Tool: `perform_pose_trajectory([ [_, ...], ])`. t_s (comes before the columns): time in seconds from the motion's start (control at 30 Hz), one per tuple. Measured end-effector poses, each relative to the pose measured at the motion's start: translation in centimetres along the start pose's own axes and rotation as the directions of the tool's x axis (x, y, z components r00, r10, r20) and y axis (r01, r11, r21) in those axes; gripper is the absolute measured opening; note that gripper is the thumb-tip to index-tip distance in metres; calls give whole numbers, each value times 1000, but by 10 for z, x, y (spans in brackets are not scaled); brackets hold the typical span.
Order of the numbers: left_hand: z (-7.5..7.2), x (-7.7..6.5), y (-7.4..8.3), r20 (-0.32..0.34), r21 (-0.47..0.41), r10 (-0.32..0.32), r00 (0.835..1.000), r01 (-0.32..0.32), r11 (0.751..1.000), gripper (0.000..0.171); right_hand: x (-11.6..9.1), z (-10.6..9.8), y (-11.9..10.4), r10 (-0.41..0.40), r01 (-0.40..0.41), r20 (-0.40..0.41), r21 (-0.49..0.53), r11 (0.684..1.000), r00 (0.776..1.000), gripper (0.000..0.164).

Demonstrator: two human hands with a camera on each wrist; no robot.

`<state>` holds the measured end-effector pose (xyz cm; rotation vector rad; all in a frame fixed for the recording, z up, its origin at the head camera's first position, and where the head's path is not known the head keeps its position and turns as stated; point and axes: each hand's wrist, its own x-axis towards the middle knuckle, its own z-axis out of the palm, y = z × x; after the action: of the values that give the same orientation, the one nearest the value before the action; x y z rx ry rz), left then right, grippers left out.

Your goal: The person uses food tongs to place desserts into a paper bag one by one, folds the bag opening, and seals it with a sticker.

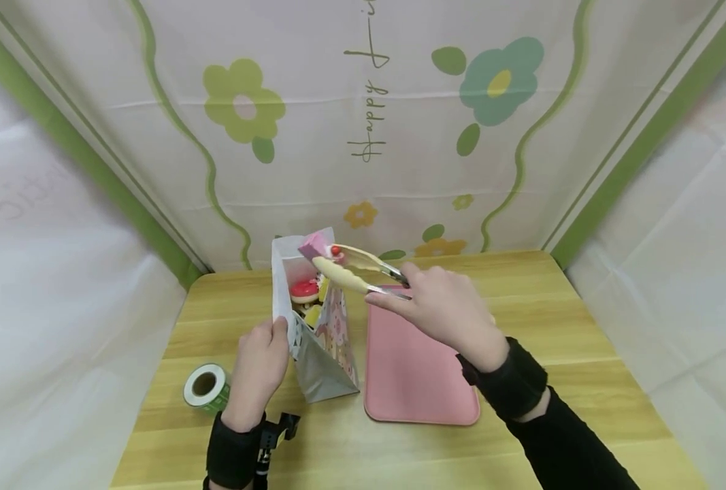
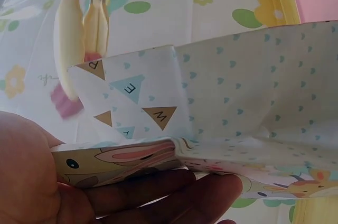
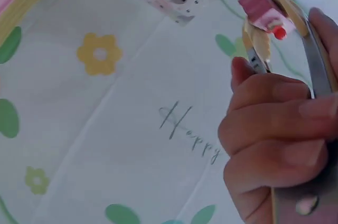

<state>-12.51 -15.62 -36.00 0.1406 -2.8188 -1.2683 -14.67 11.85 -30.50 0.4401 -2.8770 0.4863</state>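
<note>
My right hand [image 1: 445, 306] grips a pair of tongs [image 1: 343, 274] with cream-coloured tips. Between those tips is a small pink cake piece [image 3: 260, 8] with a red berry-like ball on it, above the mouth of a printed paper bag [image 1: 324, 373]. The bag stands upright with its top open. Inside lie a red-topped round piece [image 1: 304, 290] and some yellow pieces [image 1: 312, 315]; what lies deeper is hidden. My left hand [image 1: 260, 361] holds the near left rim of the bag, and in the left wrist view its fingers [image 2: 158, 195] are curled under the folded paper side.
A pink tray [image 1: 420, 371] lies right of the bag on the wooden table [image 1: 558, 408]. Left of the left hand stands a roll of green-printed labels or tape [image 1: 206, 386]. A white flowered cloth [image 1: 314, 136] hangs behind the table, with white cloth on both sides.
</note>
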Motion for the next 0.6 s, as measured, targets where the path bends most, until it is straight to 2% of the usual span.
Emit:
perform_pose_trajectory([
  [0.13,1,-1,0,-3,0,2,1000,-2,1000,40,13,-2,-13,-126,125,0,-133,983,992,62],
  [0.3,3,-1,0,-2,7,5,1000,-5,1000,40,31,-8,-25,-272,258,-2,-308,916,962,63],
  [0.43,3,-1,-1,0,12,9,1000,-9,1000,41,40,-17,-35,-355,330,10,-396,857,935,66],
  [0.6,4,-1,-1,-4,20,15,1000,-15,1000,42,46,-30,-48,-407,388,58,-445,807,912,64],
])
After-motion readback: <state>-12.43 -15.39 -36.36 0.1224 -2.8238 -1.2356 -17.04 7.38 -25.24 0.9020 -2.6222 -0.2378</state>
